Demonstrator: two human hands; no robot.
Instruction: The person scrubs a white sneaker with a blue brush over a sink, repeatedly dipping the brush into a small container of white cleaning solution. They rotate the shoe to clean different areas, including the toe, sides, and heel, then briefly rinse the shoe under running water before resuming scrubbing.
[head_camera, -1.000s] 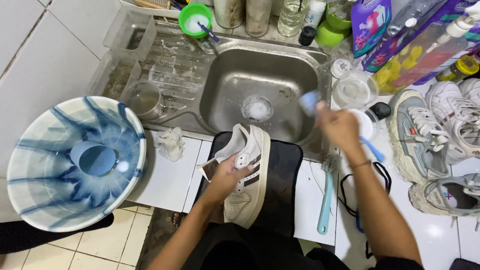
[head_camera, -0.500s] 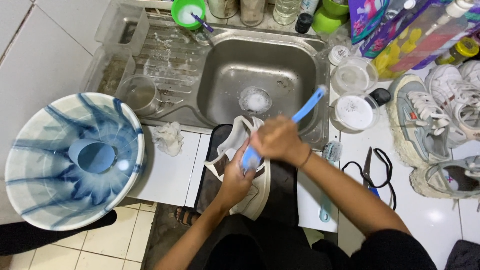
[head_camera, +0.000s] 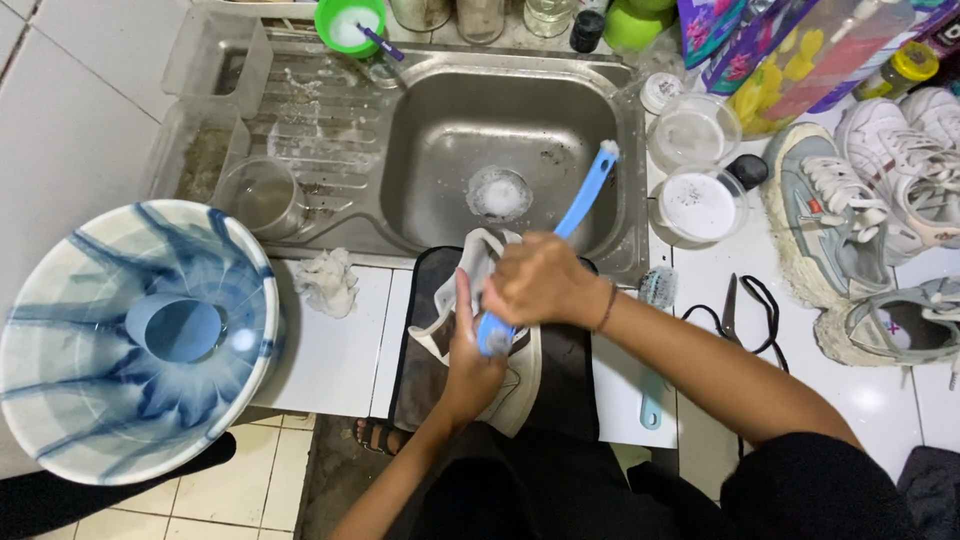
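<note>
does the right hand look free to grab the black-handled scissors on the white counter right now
Probably not at once: the right hand is closed round the blue brush over the white shoe. The black-handled scissors lie uncovered beside that forearm, so nothing else blocks them.

A cream-white sneaker (head_camera: 500, 385) is held at the lower centre of the frame, over a dark mat at the counter edge just below the sink; its toe points down-frame, its opening and tongue are turned up toward the basin; a light-blue long-handled brush (head_camera: 572, 225) is laid diagonally across it, bristled white tip toward the upper right, lower end pressed against the shoe's inside.
</note>
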